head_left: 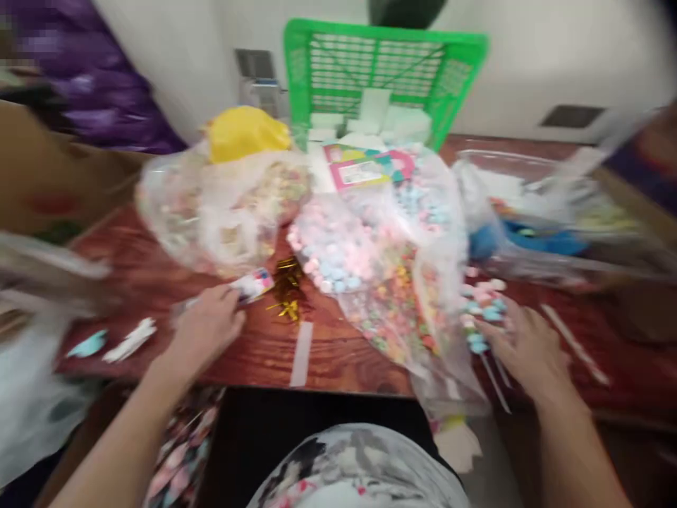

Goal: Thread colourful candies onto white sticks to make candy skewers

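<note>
This looks like a small packing workshop (or a corner used as one): between the left hand (pixel 209 324) and right hand (pixel 534 349), clear bags (pixel 338 243) of small colourful pieces crowd a wood-grained worktop (pixel 349 367), with a green plastic crate (pixel 386 32) beyond and cardboard (pixel 37 159) leftward.

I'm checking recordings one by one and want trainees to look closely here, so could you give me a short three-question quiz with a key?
1. True or false: the left hand is nearer than the right hand to the gold tinsel.

2. In the picture, where is the yellow bundle relative to the green basket?
A) to its right
B) to its left
C) inside it

3. Fill in: the right hand is at a cluster of pink, white and ____ balls.

Key: 1. True; 2. B; 3. blue
</note>
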The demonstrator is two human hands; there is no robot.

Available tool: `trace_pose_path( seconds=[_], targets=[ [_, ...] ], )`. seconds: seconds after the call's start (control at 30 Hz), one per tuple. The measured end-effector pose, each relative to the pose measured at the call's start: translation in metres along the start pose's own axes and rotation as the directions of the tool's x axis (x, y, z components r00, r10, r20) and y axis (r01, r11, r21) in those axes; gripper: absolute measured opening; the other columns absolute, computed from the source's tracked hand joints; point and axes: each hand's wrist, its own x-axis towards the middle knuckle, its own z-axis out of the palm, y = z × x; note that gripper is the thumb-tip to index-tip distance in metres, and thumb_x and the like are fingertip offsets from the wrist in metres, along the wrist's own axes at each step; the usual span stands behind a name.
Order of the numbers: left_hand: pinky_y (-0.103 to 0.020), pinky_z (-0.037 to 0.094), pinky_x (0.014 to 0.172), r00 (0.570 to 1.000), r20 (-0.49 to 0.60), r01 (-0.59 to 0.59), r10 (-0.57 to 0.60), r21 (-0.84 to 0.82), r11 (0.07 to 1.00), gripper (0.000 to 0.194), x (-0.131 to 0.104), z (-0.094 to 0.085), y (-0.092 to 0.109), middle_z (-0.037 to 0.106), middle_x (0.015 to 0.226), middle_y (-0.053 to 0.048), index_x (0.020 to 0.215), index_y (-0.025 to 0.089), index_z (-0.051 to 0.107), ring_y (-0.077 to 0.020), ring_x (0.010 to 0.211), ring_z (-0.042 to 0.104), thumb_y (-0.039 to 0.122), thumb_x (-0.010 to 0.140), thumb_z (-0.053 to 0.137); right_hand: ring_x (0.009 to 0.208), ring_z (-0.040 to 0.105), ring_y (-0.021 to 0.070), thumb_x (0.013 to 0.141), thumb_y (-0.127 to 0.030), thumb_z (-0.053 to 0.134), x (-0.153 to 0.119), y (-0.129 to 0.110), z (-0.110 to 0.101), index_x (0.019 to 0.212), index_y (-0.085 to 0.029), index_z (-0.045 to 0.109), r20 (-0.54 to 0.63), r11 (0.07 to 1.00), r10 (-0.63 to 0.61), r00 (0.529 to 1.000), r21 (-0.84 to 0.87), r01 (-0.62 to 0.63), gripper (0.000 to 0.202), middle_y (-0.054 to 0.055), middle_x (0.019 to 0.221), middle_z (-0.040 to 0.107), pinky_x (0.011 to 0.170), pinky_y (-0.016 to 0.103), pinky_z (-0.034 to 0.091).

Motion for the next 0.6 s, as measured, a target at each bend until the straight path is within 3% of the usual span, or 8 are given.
trace_pose_path(
  seconds=[0.1,0.2,0.33,0.43,0.6],
  targets=[
    [-0.033,0.047,0.079,0.998,0.016,-0.055,0.053,0.094,0.994,0.026,0.011,0.007,-0.011,0.065,0.09,-0.008,0.088,0.014,0.061,-0.0252,0.087,0.061,0.022,0.09,0.037,0.109,0.056,0.0411,0.091,-0.059,0.042,-0.006,-0.012,-0.015,0.129,-0.025,0.057,0.059,0.978,0.152,0.987,-0.153,-0.141,0.054,0.019,0.129,0.056,0.072,0.051,0.046],
    [-0.027,0.044,0.072,0.995,-0.018,-0.092,0.097,0.2,0.976,0.029,0.013,0.015,-0.014,0.063,0.082,-0.004,0.083,0.017,0.061,-0.0202,0.079,0.06,0.02,0.091,0.034,0.104,0.06,0.0356,0.089,-0.059,0.045,-0.017,0.001,-0.021,0.113,-0.023,0.067,0.042,0.984,0.173,0.984,-0.047,-0.171,0.049,0.012,0.118,0.065,0.077,0.048,0.048],
    [-0.029,0.042,0.066,0.993,-0.12,0.038,-0.009,0.24,0.97,0.034,0.009,0.029,-0.021,0.068,0.081,-0.01,0.079,0.015,0.066,-0.0238,0.079,0.062,0.026,0.091,0.036,0.081,0.066,0.0248,0.084,-0.057,0.051,-0.02,0.021,-0.018,0.096,-0.019,0.073,-0.014,0.972,0.17,0.985,0.166,-0.165,0.046,0.01,0.099,0.072,0.074,0.038,0.049],
    [-0.029,0.042,0.07,0.982,-0.178,0.099,-0.063,0.2,0.975,0.04,0.007,0.038,-0.025,0.071,0.088,-0.011,0.084,0.014,0.069,-0.0238,0.086,0.064,0.033,0.094,0.036,0.072,0.065,0.0234,0.082,-0.057,0.053,-0.016,0.019,-0.017,0.092,-0.02,0.074,0.033,0.977,0.185,0.982,0.103,-0.188,0.044,0.008,0.096,0.073,0.067,0.036,0.047],
    [-0.031,0.043,0.074,0.987,-0.115,0.13,-0.11,0.184,0.974,0.043,0.01,0.036,-0.021,0.072,0.098,-0.009,0.099,0.017,0.072,-0.0244,0.087,0.062,0.035,0.095,0.033,0.07,0.067,0.0226,0.085,-0.05,0.053,-0.013,0.003,-0.014,0.097,-0.023,0.075,0.117,0.984,0.172,0.978,0.032,-0.177,0.036,0.007,0.09,0.074,0.06,0.032,0.043]
  ],
)
